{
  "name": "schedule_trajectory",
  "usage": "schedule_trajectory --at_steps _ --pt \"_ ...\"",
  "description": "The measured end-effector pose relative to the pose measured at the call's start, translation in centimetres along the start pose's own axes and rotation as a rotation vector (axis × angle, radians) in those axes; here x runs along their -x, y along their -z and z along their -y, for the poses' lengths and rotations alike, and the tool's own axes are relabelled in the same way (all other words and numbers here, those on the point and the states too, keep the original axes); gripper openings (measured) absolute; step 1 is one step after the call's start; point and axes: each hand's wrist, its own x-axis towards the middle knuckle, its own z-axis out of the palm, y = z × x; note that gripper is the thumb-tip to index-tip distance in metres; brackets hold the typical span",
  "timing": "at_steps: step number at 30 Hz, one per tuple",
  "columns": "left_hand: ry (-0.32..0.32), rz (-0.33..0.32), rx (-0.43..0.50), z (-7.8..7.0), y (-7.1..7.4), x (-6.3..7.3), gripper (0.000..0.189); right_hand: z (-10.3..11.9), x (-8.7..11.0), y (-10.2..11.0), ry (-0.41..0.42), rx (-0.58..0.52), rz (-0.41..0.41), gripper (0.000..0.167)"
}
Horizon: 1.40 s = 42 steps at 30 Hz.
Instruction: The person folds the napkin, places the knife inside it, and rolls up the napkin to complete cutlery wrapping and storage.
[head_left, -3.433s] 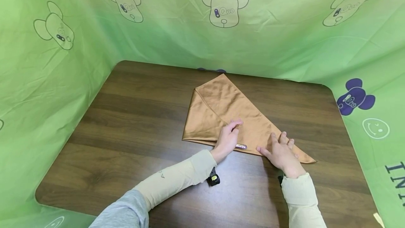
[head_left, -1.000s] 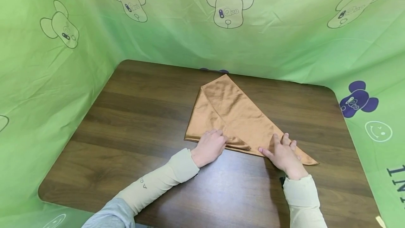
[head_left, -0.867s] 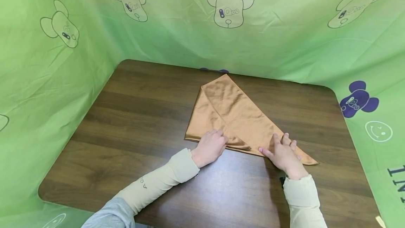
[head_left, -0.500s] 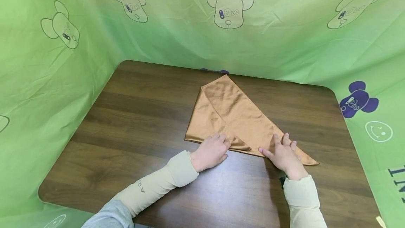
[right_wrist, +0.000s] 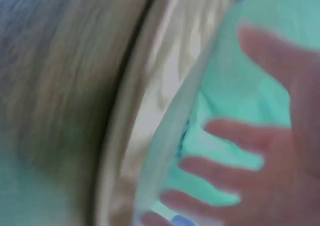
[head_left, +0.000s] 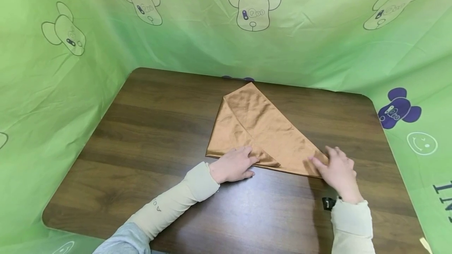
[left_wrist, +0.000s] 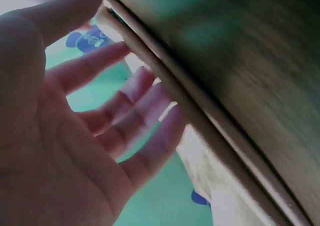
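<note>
A copper-brown satin cloth (head_left: 272, 128), folded into several layers with a rough triangular outline, lies flat on the wooden table. My left hand (head_left: 234, 164) rests at its front edge, fingertips on a small folded-in flap (head_left: 266, 160). In the left wrist view, those fingers (left_wrist: 152, 153) reach to the cloth's layered edge, spread and slightly bent. My right hand (head_left: 340, 171) is over the cloth's right corner, hiding its tip. The right wrist view is blurred and shows its fingers (right_wrist: 215, 176) spread apart, with the cloth's edge (right_wrist: 145, 126) beyond them.
The dark wooden table (head_left: 141, 128) has rounded corners. A green printed curtain (head_left: 197, 30) hangs close around its back and sides. A small black device (head_left: 328, 204) shows at the right wrist.
The left hand first held a corner near the cloth's middle, baring a shiny strip; now that corner lies folded toward the front edge, covering it. The right hand has just slid rightward to the tip.
</note>
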Motion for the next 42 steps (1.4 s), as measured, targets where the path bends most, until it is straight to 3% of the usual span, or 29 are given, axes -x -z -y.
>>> schedule_trajectory --at_steps 5,8,11,15,20,24,27,31,36,39,40,42 --pt "-0.012 0.029 0.031 0.6 -0.1 0.2 0.056 -2.3 0.9 1.1 -0.281 -0.345 -0.210 0.070" --pt "0.002 0.111 0.068 0.7 -0.2 0.3 0.063 -3.3 1.7 1.6 -0.505 -0.538 -0.255 0.075" --pt "0.025 0.196 0.098 0.7 0.0 0.4 0.066 -3.9 2.5 1.7 -0.624 -0.615 -0.289 0.077" --pt "0.053 0.254 0.122 0.8 0.2 0.5 0.067 -4.3 3.0 1.7 -0.634 -0.584 -0.230 0.081" --pt "0.059 0.267 0.132 0.8 0.4 0.3 0.066 -4.5 2.8 1.4 -0.615 -0.542 -0.139 0.090" --pt "0.055 0.270 0.129 0.8 0.4 0.3 0.066 -4.5 2.9 0.8 -0.638 -0.557 -0.159 0.093" --pt "0.054 0.269 0.129 0.8 0.3 0.3 0.066 -4.4 2.8 0.2 -0.676 -0.642 -0.198 0.091" --pt "0.053 0.260 0.128 0.8 0.3 0.3 0.066 -4.3 2.6 -0.1 -0.743 -0.776 -0.248 0.075" --pt "0.058 0.268 0.128 0.8 0.3 0.4 0.066 -4.3 2.9 0.1 -0.736 -1.011 -0.314 0.008" --pt "0.060 0.274 0.127 0.8 0.3 0.3 0.065 -4.2 3.1 0.1 -0.705 -1.135 -0.340 0.012" --pt "0.061 0.275 0.126 0.8 0.3 0.3 0.065 -4.2 3.1 0.1 -0.697 -1.130 -0.330 0.012" --pt "0.061 0.276 0.123 0.8 0.3 0.3 0.066 -4.3 3.2 0.1 -0.681 -1.009 -0.281 0.030"
